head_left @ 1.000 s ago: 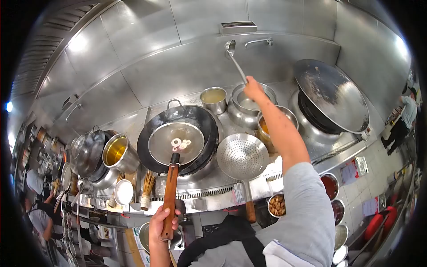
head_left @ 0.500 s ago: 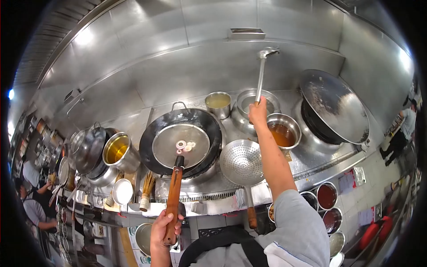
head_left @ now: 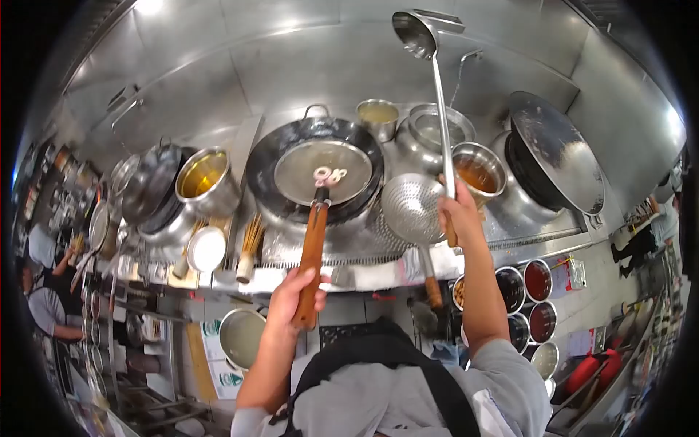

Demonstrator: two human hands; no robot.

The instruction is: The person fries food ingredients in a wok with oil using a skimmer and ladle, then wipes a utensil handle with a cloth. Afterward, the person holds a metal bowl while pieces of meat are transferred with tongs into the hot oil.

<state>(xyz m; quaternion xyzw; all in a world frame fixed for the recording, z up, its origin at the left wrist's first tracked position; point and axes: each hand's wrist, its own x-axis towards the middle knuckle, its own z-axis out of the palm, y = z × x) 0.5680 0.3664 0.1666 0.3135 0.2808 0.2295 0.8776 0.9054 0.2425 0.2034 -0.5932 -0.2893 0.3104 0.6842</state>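
Note:
My left hand (head_left: 297, 293) is wrapped round the wooden handle of a fine-mesh strainer (head_left: 295, 182). The strainer's round mesh is over a black wok (head_left: 262, 171), and a few pinkish-white onion rings (head_left: 322, 174) lie on it. In my right hand (head_left: 461, 213) is the handle end of a long steel ladle (head_left: 415, 35), its bowl raised high toward the back wall. Below and left of that hand, a perforated skimmer (head_left: 412, 206) with a wooden grip lies across the stove front. A pot of brown liquid (head_left: 477, 175) stands just behind the right hand.
A pot of yellow oil (head_left: 204, 178) and bamboo brushes (head_left: 251, 244) are on the left. Another large wok (head_left: 557, 156) leans at the right. Steel pots (head_left: 378, 119) stand at the back. Several sauce containers (head_left: 537, 280) sit low right. A person (head_left: 51, 313) works at far left.
My right hand has moved down and toward me, bringing the ladle nearer with its bowl still high. The left hand still holds the strainer over the wok. The view has shifted.

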